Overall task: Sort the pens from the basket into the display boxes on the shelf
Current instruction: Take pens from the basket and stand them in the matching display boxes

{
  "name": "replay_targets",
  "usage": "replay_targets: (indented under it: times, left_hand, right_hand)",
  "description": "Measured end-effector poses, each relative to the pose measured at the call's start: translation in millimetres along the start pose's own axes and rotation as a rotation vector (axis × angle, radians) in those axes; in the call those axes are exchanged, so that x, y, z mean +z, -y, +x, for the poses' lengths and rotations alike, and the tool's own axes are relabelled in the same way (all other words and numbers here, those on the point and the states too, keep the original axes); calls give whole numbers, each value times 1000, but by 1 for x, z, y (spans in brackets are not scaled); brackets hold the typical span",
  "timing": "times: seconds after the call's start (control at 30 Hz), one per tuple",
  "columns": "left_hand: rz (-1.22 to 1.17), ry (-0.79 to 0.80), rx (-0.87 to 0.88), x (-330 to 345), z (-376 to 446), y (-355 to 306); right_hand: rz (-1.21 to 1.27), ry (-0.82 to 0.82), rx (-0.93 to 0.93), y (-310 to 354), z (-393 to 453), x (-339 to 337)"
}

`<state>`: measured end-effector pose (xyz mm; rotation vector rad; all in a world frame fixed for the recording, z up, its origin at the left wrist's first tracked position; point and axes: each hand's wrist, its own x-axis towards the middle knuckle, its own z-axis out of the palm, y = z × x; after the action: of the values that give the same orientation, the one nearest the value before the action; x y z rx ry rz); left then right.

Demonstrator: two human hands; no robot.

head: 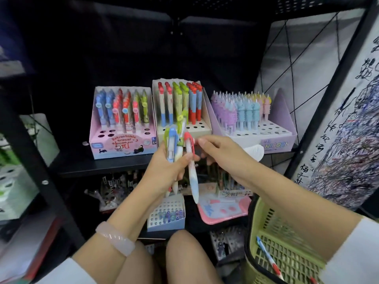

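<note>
My left hand grips a bunch of pens upright, with green, blue and red caps showing. A red-capped pen leans out of the bunch. My right hand reaches toward that pen's top with thumb and fingers apart, holding nothing that I can see. Behind them on the shelf stand three display boxes: a pink box, a cream middle box and a lilac unicorn box. The green basket hangs at my right with a blue-and-red pen in it.
A black shelf board carries the boxes, with a black upright post at left. Lower shelves hold a white box with holes, a pink tray and more pens. A scribbled paper panel stands at right. My knees are below.
</note>
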<state>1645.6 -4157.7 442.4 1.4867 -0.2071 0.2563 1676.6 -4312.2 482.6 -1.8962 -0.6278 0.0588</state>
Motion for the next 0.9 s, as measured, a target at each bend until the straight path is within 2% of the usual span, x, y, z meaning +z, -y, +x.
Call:
replay_targets:
  times: [0.1,0.27,0.4,0.47,0.53,0.67,0.73,0.9]
  left_hand:
    - [-68,-26,-26,-11,-1,1]
    - [-169,-106,-117,-33,-1,-1]
    - [-158,-130,-145,-50,-1,-5]
    - [-105,-147,-133,-58,-1,-7]
    - [-13,-193,-94,-68,-2,-6]
    - [99,-310,-42,-85,-4,-2]
    - [90,-348,-38,-91,-4,0]
    - [11,-362,-47,-98,-3,6]
  right_hand:
    - [123,132,-29,2,11,16]
    - [451,123,44,3,29,40]
    - [503,225,74,8,44,51]
    - [444,252,55,13,52,54]
    - [337,180,7,20,66,53]
    - [148,-173,-177,40,101,44]
    - [24,-294,-254,44,118,46]
    - [-286,-303,-313,38,142,63]
